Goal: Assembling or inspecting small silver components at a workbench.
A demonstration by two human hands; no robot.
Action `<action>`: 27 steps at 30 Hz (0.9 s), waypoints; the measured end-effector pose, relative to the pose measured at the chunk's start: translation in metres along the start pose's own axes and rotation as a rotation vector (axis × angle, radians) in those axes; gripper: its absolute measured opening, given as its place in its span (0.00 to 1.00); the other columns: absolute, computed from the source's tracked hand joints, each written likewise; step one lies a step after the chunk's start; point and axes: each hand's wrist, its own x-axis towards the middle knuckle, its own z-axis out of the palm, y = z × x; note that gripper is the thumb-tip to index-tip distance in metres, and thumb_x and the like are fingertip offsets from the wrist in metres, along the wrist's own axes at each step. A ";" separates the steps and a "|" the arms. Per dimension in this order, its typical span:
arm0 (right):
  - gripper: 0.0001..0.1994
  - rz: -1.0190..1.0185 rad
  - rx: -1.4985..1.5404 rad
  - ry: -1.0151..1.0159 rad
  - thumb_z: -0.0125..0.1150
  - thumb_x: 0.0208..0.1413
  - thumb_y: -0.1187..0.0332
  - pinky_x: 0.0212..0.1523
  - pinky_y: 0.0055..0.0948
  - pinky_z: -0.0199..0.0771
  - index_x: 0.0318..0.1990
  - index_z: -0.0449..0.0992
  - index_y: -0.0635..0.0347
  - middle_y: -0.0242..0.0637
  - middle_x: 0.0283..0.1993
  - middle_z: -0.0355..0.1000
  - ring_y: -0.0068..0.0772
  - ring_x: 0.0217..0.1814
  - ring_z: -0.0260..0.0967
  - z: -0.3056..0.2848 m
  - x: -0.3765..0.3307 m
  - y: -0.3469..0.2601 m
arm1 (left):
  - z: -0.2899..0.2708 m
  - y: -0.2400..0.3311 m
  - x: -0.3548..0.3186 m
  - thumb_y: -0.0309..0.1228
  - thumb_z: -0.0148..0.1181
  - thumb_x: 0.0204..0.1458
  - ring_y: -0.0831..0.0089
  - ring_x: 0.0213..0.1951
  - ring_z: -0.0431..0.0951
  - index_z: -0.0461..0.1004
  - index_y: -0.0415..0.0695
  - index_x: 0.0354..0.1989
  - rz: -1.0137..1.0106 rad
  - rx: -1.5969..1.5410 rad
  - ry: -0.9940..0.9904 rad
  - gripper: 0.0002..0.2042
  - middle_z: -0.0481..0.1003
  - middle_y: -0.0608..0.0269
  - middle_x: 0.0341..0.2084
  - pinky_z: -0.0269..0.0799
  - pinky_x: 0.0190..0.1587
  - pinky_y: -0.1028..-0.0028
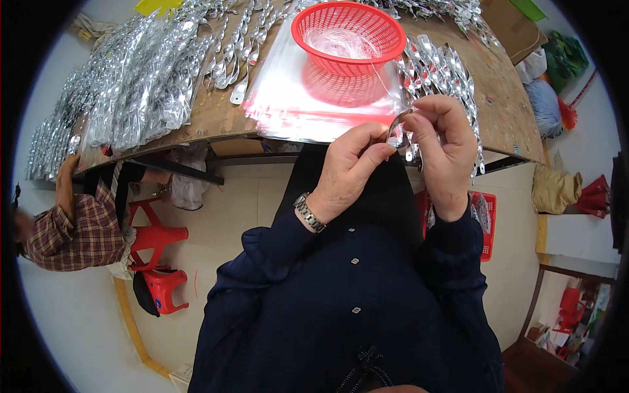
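Through the head camera I see both hands raised just over the table's (501,118) near edge, bringing a small curved metal strip (394,122) between them. The left hand (347,165) pinches its lower end between thumb and forefinger; the right hand (451,144) pinches the upper end the same way, probably because so slim a piece needs steadying from both sides.

Toward the middle of that edge, a red plastic basket (354,67) rests on clear plastic sleeves (278,82); I judge it keeps the loose clear line (341,42) from spreading. Twisted silver pieces (442,73) lie in rows right of it, likely ordered to avoid tangling.

Fingertips cover both ends of the strip, so I can't make out any hole there. One strand drops from the basket toward the right hand; I lose it against the glare.
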 end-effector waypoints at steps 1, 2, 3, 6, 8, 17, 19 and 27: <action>0.05 0.010 0.028 -0.014 0.56 0.57 0.79 0.35 0.15 0.67 0.41 0.72 0.65 0.30 0.36 0.73 0.16 0.34 0.68 -0.002 -0.001 0.000 | 0.000 -0.001 -0.002 0.26 0.55 0.58 0.83 0.32 0.69 0.72 0.36 0.43 -0.001 0.037 -0.015 0.09 0.71 0.69 0.29 0.65 0.38 0.81; 0.05 0.010 0.027 -0.012 0.56 0.57 0.79 0.35 0.15 0.67 0.41 0.72 0.65 0.30 0.36 0.73 0.16 0.34 0.68 -0.004 -0.001 0.000 | 0.000 -0.002 -0.003 0.26 0.54 0.58 0.82 0.34 0.69 0.72 0.35 0.46 -0.002 0.073 -0.030 0.11 0.72 0.69 0.32 0.65 0.40 0.81; 0.05 0.013 0.035 -0.021 0.58 0.56 0.79 0.33 0.16 0.67 0.39 0.73 0.65 0.30 0.33 0.73 0.15 0.32 0.68 -0.006 -0.002 0.001 | 0.000 -0.003 -0.003 0.26 0.54 0.58 0.82 0.34 0.69 0.72 0.35 0.46 -0.002 0.074 -0.028 0.11 0.72 0.69 0.32 0.65 0.40 0.81; 0.04 0.050 0.070 -0.046 0.59 0.54 0.80 0.31 0.16 0.66 0.37 0.74 0.65 0.30 0.31 0.73 0.15 0.31 0.67 -0.014 -0.004 0.000 | 0.004 -0.004 -0.004 0.25 0.56 0.56 0.82 0.34 0.69 0.72 0.36 0.46 0.037 0.116 -0.025 0.10 0.72 0.70 0.31 0.65 0.39 0.81; 0.04 0.084 0.094 -0.062 0.58 0.54 0.80 0.32 0.15 0.65 0.37 0.75 0.66 0.30 0.32 0.73 0.14 0.31 0.67 -0.021 -0.005 -0.001 | 0.008 -0.002 -0.003 0.24 0.59 0.53 0.73 0.35 0.73 0.72 0.36 0.43 0.073 0.159 -0.026 0.10 0.74 0.61 0.31 0.69 0.41 0.75; 0.04 -0.039 0.002 -0.216 0.56 0.54 0.81 0.32 0.15 0.64 0.36 0.74 0.65 0.29 0.33 0.70 0.15 0.30 0.65 -0.039 -0.008 0.002 | 0.013 -0.007 -0.004 0.24 0.58 0.54 0.72 0.37 0.75 0.74 0.37 0.44 0.160 0.055 -0.036 0.10 0.74 0.60 0.34 0.70 0.42 0.75; 0.03 0.011 -0.067 -0.245 0.57 0.53 0.82 0.32 0.16 0.63 0.35 0.74 0.66 0.29 0.33 0.70 0.15 0.31 0.64 -0.040 -0.012 0.003 | 0.007 -0.003 -0.004 0.24 0.55 0.56 0.73 0.40 0.74 0.73 0.36 0.45 0.125 0.076 -0.058 0.10 0.74 0.60 0.37 0.69 0.46 0.76; 0.03 -0.063 -0.174 -0.247 0.58 0.52 0.81 0.34 0.18 0.66 0.33 0.74 0.66 0.32 0.31 0.72 0.19 0.32 0.68 -0.035 -0.022 0.014 | 0.002 -0.006 -0.006 0.26 0.53 0.59 0.80 0.41 0.72 0.75 0.37 0.43 -0.109 -0.112 -0.069 0.08 0.76 0.66 0.37 0.66 0.47 0.79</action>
